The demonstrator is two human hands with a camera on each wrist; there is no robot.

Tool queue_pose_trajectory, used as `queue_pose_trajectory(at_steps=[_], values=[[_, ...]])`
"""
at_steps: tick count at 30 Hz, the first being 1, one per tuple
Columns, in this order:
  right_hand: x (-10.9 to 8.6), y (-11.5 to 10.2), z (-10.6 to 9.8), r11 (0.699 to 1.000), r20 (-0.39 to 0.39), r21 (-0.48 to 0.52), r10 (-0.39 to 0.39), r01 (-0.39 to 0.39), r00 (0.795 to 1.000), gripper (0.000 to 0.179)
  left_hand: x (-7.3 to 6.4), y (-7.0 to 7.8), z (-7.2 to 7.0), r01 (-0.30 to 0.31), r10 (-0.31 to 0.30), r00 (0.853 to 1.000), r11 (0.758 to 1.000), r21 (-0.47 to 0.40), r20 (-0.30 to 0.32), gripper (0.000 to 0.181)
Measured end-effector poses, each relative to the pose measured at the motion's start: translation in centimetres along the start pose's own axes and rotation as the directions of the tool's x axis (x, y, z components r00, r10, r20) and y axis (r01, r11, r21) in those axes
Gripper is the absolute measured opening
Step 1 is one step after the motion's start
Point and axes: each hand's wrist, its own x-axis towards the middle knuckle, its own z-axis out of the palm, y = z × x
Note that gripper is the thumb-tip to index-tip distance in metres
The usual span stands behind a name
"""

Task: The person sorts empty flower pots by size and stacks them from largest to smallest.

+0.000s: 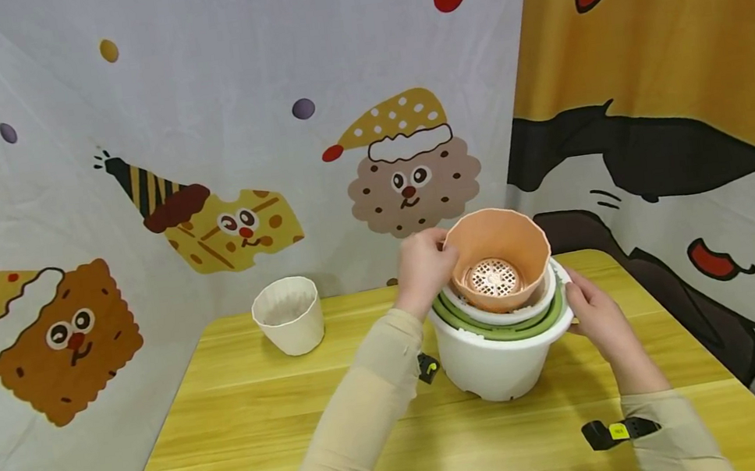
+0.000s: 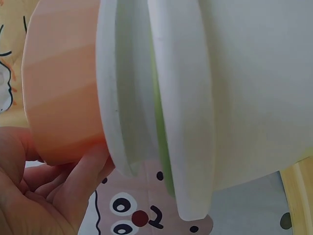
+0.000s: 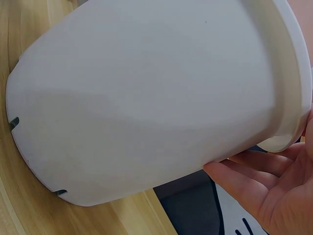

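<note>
A faceted orange plastic flowerpot (image 1: pixel 500 232) with a perforated base sits tilted in the top of a nested stack. Around it are a smaller white pot, a green pot (image 1: pixel 518 330) and, outermost, a large white flowerpot (image 1: pixel 496 366) with notches at its base. With thumb and fingers, my left hand (image 1: pixel 420 269) pinches the orange pot's left side; the left wrist view shows the fingers (image 2: pixel 85 174) against its wall. My right hand (image 1: pixel 597 310) holds the large pot at its right rim. In the right wrist view its fingers (image 3: pixel 239 186) touch the outer wall below the rim.
A cream faceted pot (image 1: pixel 297 328) stands upright at the back left of the wooden table (image 1: pixel 249 455). Behind the table hang a white cartoon curtain (image 1: pixel 202 76) and, to the right, an orange one (image 1: pixel 699 31). Each wrist carries a black strap.
</note>
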Motion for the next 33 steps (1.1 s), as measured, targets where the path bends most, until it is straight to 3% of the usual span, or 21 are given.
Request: queue_pose_trajectory(at_steps=[9, 15, 21, 25, 33], values=[[-0.1, -0.2, 0.1, 1.000, -0.005, 0.001, -0.003, 0.003, 1.000, 0.060, 0.1, 0.1, 0.5, 0.005, -0.006, 1.000, 0.997, 0.081, 0.012, 0.016], [-0.2, -0.3, 0.2, 1.000, -0.006, 0.010, -0.003, 0.003, 1.000, 0.060, 0.0, 0.2, 0.8, -0.041, 0.041, 0.999, 0.987, 0.154, 0.002, 0.012], [-0.1, -0.2, 0.2, 1.000, -0.003, 0.008, 0.011, -0.011, 1.000, 0.061, 0.1, 0.3, 1.0, -0.057, 0.058, 0.998, 0.976, 0.211, 0.002, 0.033], [0.0, 0.0, 0.2, 1.000, -0.001, 0.008, 0.019, -0.019, 1.000, 0.060, 0.1, 0.4, 1.0, -0.060, 0.059, 0.998, 0.969, 0.239, 0.007, 0.037], [-0.1, 0.0, 0.2, 1.000, -0.013, -0.003, 0.008, -0.008, 1.000, 0.061, 0.3, 0.6, 1.3, -0.044, 0.042, 0.999, 0.949, 0.313, 0.014, 0.011]])
